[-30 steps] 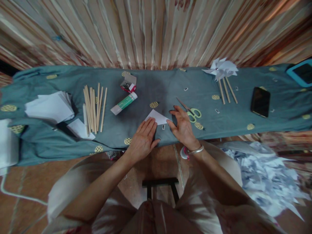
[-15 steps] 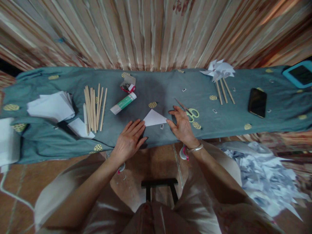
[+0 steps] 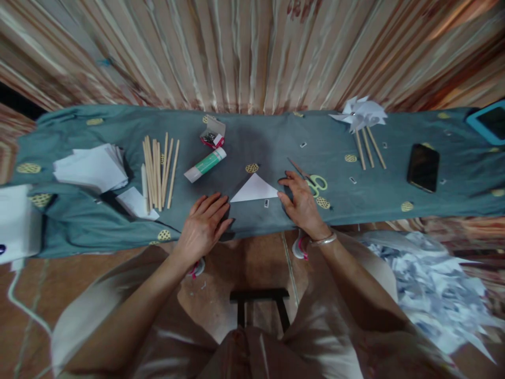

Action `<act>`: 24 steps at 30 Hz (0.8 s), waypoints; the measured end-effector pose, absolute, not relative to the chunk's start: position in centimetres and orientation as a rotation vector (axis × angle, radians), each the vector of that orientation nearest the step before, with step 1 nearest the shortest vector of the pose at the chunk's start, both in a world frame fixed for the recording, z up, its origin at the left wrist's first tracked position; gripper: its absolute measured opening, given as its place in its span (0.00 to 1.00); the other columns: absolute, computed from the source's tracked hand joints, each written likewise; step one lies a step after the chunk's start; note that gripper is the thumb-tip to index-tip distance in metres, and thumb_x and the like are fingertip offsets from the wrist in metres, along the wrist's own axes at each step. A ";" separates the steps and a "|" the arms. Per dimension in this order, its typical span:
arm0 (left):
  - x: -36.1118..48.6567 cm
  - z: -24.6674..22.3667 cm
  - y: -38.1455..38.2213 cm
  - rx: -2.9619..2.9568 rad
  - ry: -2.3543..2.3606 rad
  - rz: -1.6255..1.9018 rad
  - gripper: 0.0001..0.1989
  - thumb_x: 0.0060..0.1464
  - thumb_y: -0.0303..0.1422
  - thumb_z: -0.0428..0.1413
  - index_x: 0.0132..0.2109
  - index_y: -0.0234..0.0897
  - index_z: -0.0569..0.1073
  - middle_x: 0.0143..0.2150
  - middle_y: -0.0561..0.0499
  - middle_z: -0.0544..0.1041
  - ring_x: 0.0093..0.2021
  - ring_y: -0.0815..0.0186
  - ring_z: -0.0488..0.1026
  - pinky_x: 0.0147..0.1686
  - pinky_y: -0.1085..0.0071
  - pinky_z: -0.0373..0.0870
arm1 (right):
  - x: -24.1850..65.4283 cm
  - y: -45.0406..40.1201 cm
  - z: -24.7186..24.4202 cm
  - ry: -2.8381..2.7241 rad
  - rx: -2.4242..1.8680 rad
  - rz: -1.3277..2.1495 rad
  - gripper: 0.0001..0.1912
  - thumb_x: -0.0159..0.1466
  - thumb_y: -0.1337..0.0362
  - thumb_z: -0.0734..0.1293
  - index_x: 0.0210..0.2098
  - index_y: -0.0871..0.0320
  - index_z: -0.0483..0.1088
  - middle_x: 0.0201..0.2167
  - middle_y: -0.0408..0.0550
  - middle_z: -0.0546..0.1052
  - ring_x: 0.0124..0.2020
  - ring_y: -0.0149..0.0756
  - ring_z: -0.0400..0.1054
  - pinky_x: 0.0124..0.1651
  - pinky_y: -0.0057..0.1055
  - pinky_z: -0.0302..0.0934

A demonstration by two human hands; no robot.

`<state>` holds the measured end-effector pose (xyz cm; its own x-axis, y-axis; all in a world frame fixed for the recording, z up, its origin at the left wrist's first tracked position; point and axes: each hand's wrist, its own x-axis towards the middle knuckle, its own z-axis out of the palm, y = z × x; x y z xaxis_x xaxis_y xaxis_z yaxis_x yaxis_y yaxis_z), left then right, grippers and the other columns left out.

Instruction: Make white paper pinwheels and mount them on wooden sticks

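A white sheet of paper folded into a triangle lies flat on the cloth-covered table between my hands. My left hand rests palm down with fingers stretched, just left of the paper's left corner. My right hand is at the opposite corner, its fingers apart and the thumb tip at the paper's edge. Beyond the right fingertips lie scissors with light green handles. Behind the paper to the left are a green and white glue tube and a small open box of metal pins.
Wooden sticks and stacked white paper lie at the left, near a white device. Paper pinwheels on sticks, a black phone and a blue-framed device are at the right. Below is a heap of white paper pieces.
My left hand has slid left, away from the folded paper, so its left corner now shows. My right hand stays at the right corner. The whole view has shifted slightly.
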<state>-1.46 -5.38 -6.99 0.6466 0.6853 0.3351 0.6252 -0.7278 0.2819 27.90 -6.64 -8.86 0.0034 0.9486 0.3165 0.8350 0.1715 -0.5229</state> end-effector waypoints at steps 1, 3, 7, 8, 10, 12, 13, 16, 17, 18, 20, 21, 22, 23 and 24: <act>-1.4 -6.9 -5.4 2.718 1.093 0.669 0.16 0.65 0.36 0.53 0.55 0.32 0.74 0.58 0.38 0.77 0.61 0.50 0.71 0.59 0.49 0.68 | 27.9 -6.7 -8.9 -1.846 -1.685 0.234 0.20 0.70 0.52 0.58 0.50 0.59 0.70 0.61 0.63 0.69 0.65 0.52 0.62 0.66 0.52 0.56; -1.1 -6.8 -5.4 2.703 1.115 0.720 0.18 0.65 0.35 0.53 0.58 0.32 0.71 0.58 0.37 0.76 0.59 0.50 0.72 0.57 0.50 0.70 | 27.8 -6.7 -8.8 -1.844 -1.694 0.226 0.19 0.70 0.54 0.58 0.50 0.59 0.70 0.61 0.63 0.69 0.65 0.52 0.62 0.66 0.52 0.57; 0.2 -6.8 -5.6 2.738 1.050 0.742 0.22 0.65 0.34 0.53 0.63 0.32 0.65 0.61 0.35 0.73 0.61 0.50 0.69 0.57 0.51 0.69 | 27.5 -6.7 -8.7 -1.846 -1.704 0.232 0.16 0.69 0.58 0.60 0.51 0.60 0.70 0.62 0.64 0.69 0.65 0.52 0.62 0.66 0.53 0.57; 0.5 -6.8 -5.7 2.761 1.003 0.717 0.22 0.65 0.34 0.53 0.63 0.31 0.66 0.61 0.35 0.72 0.61 0.50 0.69 0.57 0.51 0.68 | 27.5 -6.7 -8.7 -1.843 -1.708 0.235 0.16 0.69 0.58 0.60 0.51 0.59 0.69 0.62 0.64 0.68 0.65 0.52 0.61 0.66 0.53 0.57; 1.2 -7.0 -5.8 2.791 0.951 0.639 0.22 0.65 0.35 0.52 0.62 0.30 0.67 0.61 0.34 0.73 0.60 0.49 0.70 0.57 0.51 0.68 | 27.5 -6.7 -8.7 -1.835 -1.713 0.241 0.15 0.68 0.60 0.61 0.51 0.59 0.69 0.62 0.64 0.68 0.65 0.53 0.61 0.66 0.54 0.57; 1.5 -7.2 -5.8 2.795 0.964 0.576 0.22 0.65 0.36 0.52 0.61 0.28 0.68 0.60 0.34 0.74 0.58 0.49 0.70 0.57 0.51 0.67 | 27.6 -6.7 -8.7 -1.839 -1.708 0.248 0.15 0.67 0.62 0.61 0.50 0.59 0.70 0.62 0.63 0.68 0.65 0.52 0.61 0.66 0.54 0.57; 1.6 -7.3 -5.8 2.793 0.977 0.560 0.22 0.65 0.36 0.52 0.61 0.28 0.69 0.60 0.34 0.74 0.58 0.49 0.71 0.57 0.51 0.67 | 27.7 -6.7 -8.7 -1.845 -1.702 0.249 0.15 0.67 0.64 0.61 0.50 0.59 0.70 0.62 0.63 0.68 0.65 0.52 0.62 0.66 0.53 0.57; 1.5 -7.6 -5.7 2.787 0.989 0.572 0.21 0.65 0.36 0.52 0.61 0.28 0.69 0.59 0.35 0.75 0.58 0.50 0.71 0.56 0.51 0.67 | 28.1 -6.6 -8.7 -1.848 -1.682 0.250 0.17 0.65 0.70 0.59 0.50 0.60 0.71 0.61 0.62 0.69 0.64 0.50 0.63 0.67 0.51 0.56; 1.4 -7.7 -5.6 2.783 0.983 0.588 0.21 0.65 0.36 0.52 0.60 0.28 0.70 0.59 0.35 0.75 0.58 0.50 0.71 0.56 0.51 0.68 | 28.2 -6.6 -8.7 -1.838 -1.677 0.255 0.17 0.64 0.71 0.58 0.49 0.60 0.72 0.61 0.61 0.70 0.64 0.49 0.64 0.67 0.51 0.56; 1.3 -7.8 -5.5 2.775 0.977 0.612 0.20 0.65 0.36 0.52 0.59 0.29 0.70 0.59 0.36 0.75 0.58 0.51 0.71 0.55 0.52 0.68 | 28.2 -6.6 -8.6 -1.822 -1.671 0.262 0.17 0.64 0.71 0.57 0.48 0.59 0.72 0.60 0.60 0.70 0.63 0.48 0.64 0.67 0.50 0.56; 1.3 -8.0 -5.3 2.737 0.974 0.667 0.18 0.66 0.35 0.52 0.58 0.31 0.72 0.57 0.38 0.76 0.56 0.52 0.72 0.54 0.53 0.70 | 28.1 -6.5 -8.4 -1.797 -1.658 0.294 0.17 0.66 0.69 0.57 0.48 0.59 0.73 0.59 0.59 0.72 0.62 0.47 0.66 0.67 0.49 0.57; 1.3 -8.1 -5.1 2.711 0.980 0.690 0.17 0.66 0.35 0.52 0.57 0.32 0.72 0.57 0.38 0.77 0.56 0.52 0.72 0.54 0.54 0.71 | 27.9 -6.4 -8.2 -1.794 -1.653 0.312 0.16 0.67 0.67 0.57 0.48 0.59 0.74 0.59 0.59 0.72 0.61 0.47 0.66 0.66 0.49 0.58; 1.4 -8.2 -5.0 2.687 0.988 0.709 0.16 0.66 0.34 0.52 0.57 0.34 0.72 0.56 0.39 0.77 0.55 0.53 0.72 0.53 0.54 0.71 | 27.7 -6.3 -8.1 -1.796 -1.650 0.332 0.16 0.68 0.64 0.58 0.48 0.59 0.74 0.59 0.59 0.72 0.61 0.48 0.66 0.66 0.50 0.58; 1.5 -8.2 -4.8 2.668 0.999 0.727 0.16 0.66 0.34 0.52 0.57 0.34 0.72 0.56 0.39 0.77 0.55 0.53 0.72 0.53 0.55 0.72 | 27.4 -6.3 -7.9 -1.804 -1.646 0.353 0.15 0.68 0.61 0.60 0.48 0.59 0.74 0.59 0.59 0.72 0.62 0.49 0.66 0.66 0.50 0.58; 1.6 -8.3 -4.7 2.653 1.009 0.745 0.16 0.66 0.33 0.52 0.58 0.35 0.71 0.57 0.39 0.76 0.55 0.53 0.72 0.53 0.55 0.72 | 27.1 -6.2 -7.8 -1.811 -1.641 0.375 0.14 0.68 0.60 0.62 0.47 0.58 0.75 0.59 0.59 0.72 0.62 0.50 0.66 0.66 0.50 0.58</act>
